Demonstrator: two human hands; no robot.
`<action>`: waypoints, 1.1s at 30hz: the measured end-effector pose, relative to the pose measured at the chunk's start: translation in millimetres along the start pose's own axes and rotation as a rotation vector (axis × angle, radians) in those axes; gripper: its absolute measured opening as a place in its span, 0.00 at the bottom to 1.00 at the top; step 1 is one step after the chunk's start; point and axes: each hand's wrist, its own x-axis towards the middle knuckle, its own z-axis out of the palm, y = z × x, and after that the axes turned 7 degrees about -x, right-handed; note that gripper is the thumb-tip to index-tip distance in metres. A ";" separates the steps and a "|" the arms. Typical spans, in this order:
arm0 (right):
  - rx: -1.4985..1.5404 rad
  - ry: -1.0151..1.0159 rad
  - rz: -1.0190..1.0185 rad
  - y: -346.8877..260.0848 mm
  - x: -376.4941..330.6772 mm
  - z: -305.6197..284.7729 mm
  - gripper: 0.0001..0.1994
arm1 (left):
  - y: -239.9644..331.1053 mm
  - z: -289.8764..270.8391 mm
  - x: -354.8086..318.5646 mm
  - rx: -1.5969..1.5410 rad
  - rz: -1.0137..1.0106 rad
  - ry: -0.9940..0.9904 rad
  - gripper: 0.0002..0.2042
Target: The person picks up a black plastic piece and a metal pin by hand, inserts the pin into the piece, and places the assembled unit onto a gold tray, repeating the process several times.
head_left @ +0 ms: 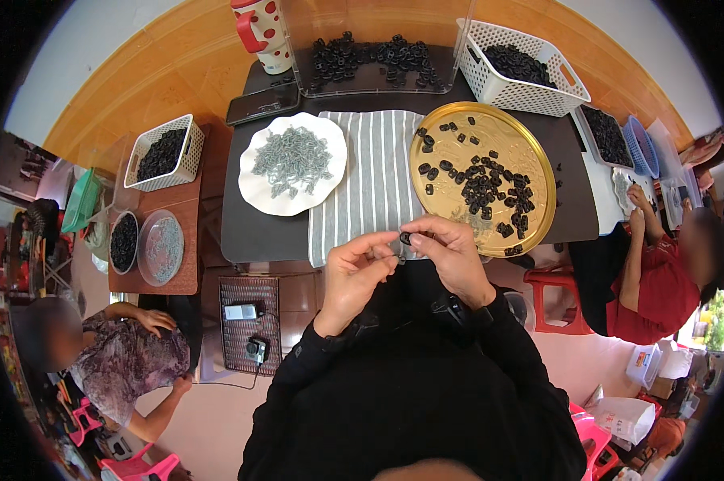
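While both hands work over the striped cloth (370, 180):
gold tray (482, 172): right of cloth, black rings
white plate (294, 164): left, screws
left hand (355, 272): pinched, seemingly on a screw (can't confirm)
right hand (450, 256): pinching small black ring (405, 238) over the cloth's near edge
risk: slips, drops into lap

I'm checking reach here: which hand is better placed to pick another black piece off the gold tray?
Right, probably. The right hand sits just below the gold tray of black pieces; the left hand is nearer the white plate.
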 end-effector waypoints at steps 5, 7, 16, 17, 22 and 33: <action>-0.031 -0.015 -0.025 1.4 -1.2 -3.9 0.07 | -3.0 0.4 0.4 0.005 -0.006 0.001 0.16; -0.057 -0.037 -0.047 1.4 -2.0 -4.9 0.07 | -4.2 0.6 0.7 0.010 0.006 0.007 0.16; 0.005 -0.044 0.005 -3.3 -2.8 -3.7 0.04 | -8.1 1.7 2.7 -0.017 0.008 0.010 0.16; 0.004 -0.052 0.005 -3.3 -2.6 -3.8 0.04 | -8.4 1.6 2.6 -0.016 0.007 0.011 0.16; -0.005 -0.061 -0.010 -2.1 -3.1 -4.1 0.04 | -9.2 1.0 3.1 -0.025 0.005 0.018 0.16; -0.044 -0.043 -0.073 -2.8 -3.4 -1.8 0.04 | -11.9 -0.3 3.2 -0.079 -0.007 0.031 0.15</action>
